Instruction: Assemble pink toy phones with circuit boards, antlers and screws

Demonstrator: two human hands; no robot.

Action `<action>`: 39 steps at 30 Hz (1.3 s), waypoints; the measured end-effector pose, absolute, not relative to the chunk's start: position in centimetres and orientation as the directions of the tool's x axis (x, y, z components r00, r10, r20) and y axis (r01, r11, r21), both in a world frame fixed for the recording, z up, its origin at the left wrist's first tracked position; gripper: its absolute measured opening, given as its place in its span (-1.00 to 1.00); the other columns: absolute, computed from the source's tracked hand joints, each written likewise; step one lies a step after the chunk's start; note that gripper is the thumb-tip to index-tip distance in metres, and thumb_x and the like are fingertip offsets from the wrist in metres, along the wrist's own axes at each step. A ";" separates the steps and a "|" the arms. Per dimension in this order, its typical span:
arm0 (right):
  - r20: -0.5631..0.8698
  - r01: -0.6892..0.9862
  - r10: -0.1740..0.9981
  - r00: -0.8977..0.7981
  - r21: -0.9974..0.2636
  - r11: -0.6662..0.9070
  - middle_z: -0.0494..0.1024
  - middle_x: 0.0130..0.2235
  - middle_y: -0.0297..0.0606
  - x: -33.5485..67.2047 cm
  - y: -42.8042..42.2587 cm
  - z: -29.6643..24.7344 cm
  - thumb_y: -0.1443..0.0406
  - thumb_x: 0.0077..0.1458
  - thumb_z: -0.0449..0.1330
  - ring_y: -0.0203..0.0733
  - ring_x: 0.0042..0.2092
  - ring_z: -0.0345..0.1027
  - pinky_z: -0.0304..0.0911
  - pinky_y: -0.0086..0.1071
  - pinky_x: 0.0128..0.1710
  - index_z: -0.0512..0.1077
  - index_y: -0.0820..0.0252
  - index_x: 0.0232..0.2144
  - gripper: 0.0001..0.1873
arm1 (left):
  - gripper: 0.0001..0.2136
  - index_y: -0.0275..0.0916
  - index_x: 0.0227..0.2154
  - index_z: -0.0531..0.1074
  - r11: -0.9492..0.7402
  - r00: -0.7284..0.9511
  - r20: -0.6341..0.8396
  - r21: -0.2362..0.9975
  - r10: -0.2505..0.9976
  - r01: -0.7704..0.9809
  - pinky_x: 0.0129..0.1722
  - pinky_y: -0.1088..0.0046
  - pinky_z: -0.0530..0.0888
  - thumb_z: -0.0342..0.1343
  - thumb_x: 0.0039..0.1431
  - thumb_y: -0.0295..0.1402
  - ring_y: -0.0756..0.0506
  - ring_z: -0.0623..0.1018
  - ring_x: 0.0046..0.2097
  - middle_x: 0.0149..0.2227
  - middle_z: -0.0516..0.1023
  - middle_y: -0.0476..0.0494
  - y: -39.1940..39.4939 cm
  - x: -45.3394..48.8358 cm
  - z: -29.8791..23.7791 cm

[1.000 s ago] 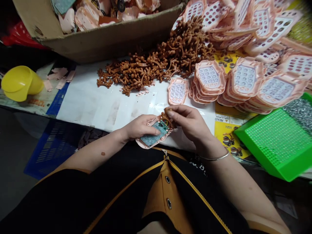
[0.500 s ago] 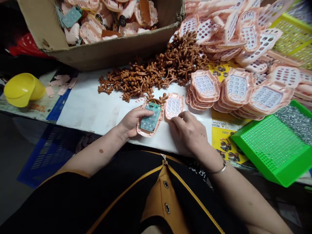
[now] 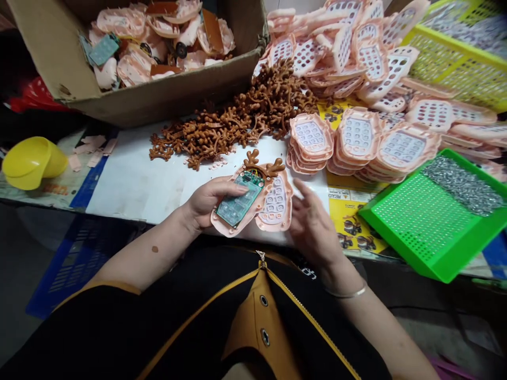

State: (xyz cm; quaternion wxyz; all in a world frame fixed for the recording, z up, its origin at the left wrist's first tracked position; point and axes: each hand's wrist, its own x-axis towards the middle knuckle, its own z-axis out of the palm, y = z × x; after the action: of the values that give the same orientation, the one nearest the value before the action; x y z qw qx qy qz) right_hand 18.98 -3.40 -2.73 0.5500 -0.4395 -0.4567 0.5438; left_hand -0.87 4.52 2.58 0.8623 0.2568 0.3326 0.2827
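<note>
My left hand (image 3: 206, 203) is closed on a pink toy phone shell half (image 3: 226, 230), its thumb lying over the green circuit board (image 3: 242, 198) inside. A brown antler piece (image 3: 268, 168) sits at the top of this half. Close against its right side is a pink keypad shell half (image 3: 274, 206), partly overlapped by the held one. My right hand (image 3: 315, 224) is beside the keypad half's right edge with fingers apart and somewhat blurred; whether a fingertip touches the edge I cannot tell.
Behind the hands lies a heap of brown antler pieces (image 3: 233, 124). Stacks of keypad shells (image 3: 311, 140) stand to the right, near a green basket (image 3: 415, 232) holding screws. A cardboard box (image 3: 166, 92) of pink parts is at the back left; a yellow scoop (image 3: 34, 163) sits left.
The keypad shell half has come nearer to me and now lies against the held half. My right hand has opened from its pinch at that shell's lower edge. The view has shifted slightly.
</note>
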 end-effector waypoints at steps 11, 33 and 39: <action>-0.216 -0.640 0.921 -0.325 -0.667 -0.382 0.37 0.27 -0.27 17.5 -4.0 -3.9 -0.15 -0.18 0.39 0.00 0.15 0.40 0.36 -0.06 0.11 0.22 -0.22 0.22 -0.08 | -0.76 -0.44 -0.35 0.52 0.751 0.704 -0.420 0.613 0.572 -0.244 -0.33 0.41 0.54 0.28 -0.18 -0.50 -0.09 0.60 -0.43 -0.43 0.62 -0.23 4.1 0.1 2.7; -0.282 -0.720 0.933 -0.224 -0.597 -0.354 0.56 0.09 -0.26 16.7 -3.1 -4.1 0.12 -0.33 0.55 -0.06 0.02 0.49 0.36 -0.13 0.11 0.41 -0.08 0.02 -0.20 | -0.33 -0.13 0.16 0.34 0.451 0.411 -0.331 0.860 0.849 -0.239 -0.09 0.24 0.55 0.34 -0.07 -0.19 -0.22 0.59 -0.02 0.10 0.52 -0.23 3.9 0.1 2.9; -0.180 -0.738 0.953 -0.245 -0.603 -0.304 0.59 -0.20 -0.40 15.0 -2.2 -3.5 0.28 -0.29 0.53 -0.28 -0.25 0.43 0.37 -0.41 -0.21 0.43 -0.03 -0.04 -0.30 | -0.13 -0.16 0.29 0.25 0.138 0.334 -0.192 0.974 0.923 0.179 0.10 0.34 0.45 0.44 -0.14 -0.24 -0.25 0.43 0.19 0.30 0.32 -0.25 3.7 1.0 3.7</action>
State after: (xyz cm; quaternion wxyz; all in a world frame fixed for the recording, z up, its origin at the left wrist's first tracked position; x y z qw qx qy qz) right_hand 14.99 -2.21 -3.49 0.5540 -0.2652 -0.2026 0.7627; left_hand 1.02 3.69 3.74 0.5816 0.5733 0.4803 0.3199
